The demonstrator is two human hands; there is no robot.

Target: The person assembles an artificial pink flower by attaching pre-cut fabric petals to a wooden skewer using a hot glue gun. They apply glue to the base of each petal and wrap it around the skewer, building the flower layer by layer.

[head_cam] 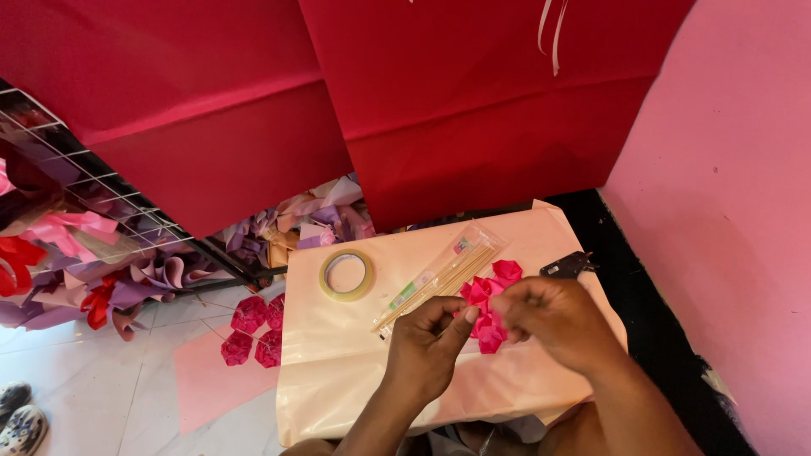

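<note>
Pink ribbon flowers point(488, 306) lie in a small heap on the bench point(338, 363), which is covered with a pale peach sheet. Taking the heap as the landmark: the left hand point(427, 346) sits just left of it, and the right hand point(553, 319) sits just right of it and partly over it. Both hands are closed in a pinch, thumb against fingers, on one pink flower piece at the near edge of the heap. The heap runs roughly from far-right to near-left, between the two hands, so neither hand is clearly nearer; the right hand covers more of it.

Left of the heap and touching its far side lies a clear packet of wooden skewers point(443, 276), its long axis running diagonally from near-left to far-right. Further left of the heap rests a roll of clear tape point(346, 275), flat on the bench. Just beyond the heap, to the right, a black tool point(568, 265) shows past the right hand; its kind cannot be determined. Well to the left of the heap, on the floor, lie more pink flowers on sticks point(253, 331).
</note>
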